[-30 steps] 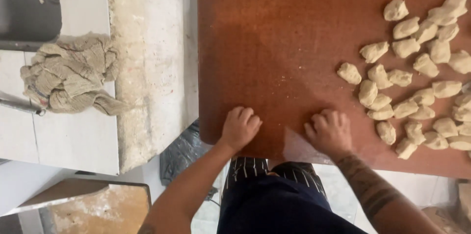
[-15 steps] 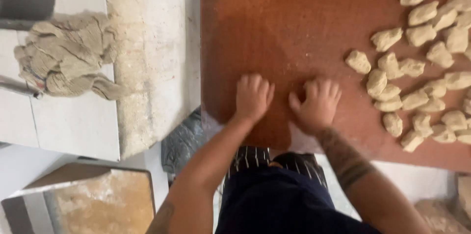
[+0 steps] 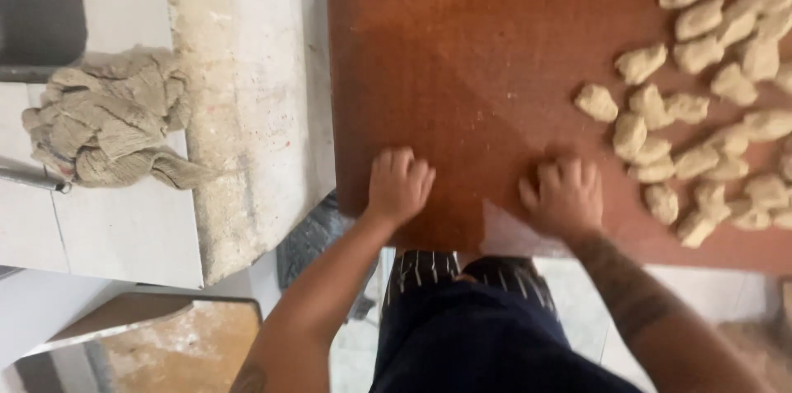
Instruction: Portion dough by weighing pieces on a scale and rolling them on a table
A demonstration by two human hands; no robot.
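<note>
Left hand (image 3: 399, 185) and right hand (image 3: 563, 195) cupped, palms down (blurred).

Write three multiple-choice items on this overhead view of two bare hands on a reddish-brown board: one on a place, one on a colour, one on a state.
1. Where do the pale, irregular dough pieces lie on the reddish-brown flat board?
A. on its right part
B. on its left part
C. off the board

2. What colour is the crumpled woven cloth left of the board?
A. blue
B. greyish beige
C. red

3. How are the left hand and right hand placed?
A. raised in the air
B. each lifting a knife
C. curled, knuckles up, on the board

Answers: 1 A, the pieces cluster at the right; 2 B, it looks dull beige; 3 C, both rest palm down near the board's near edge.
</note>
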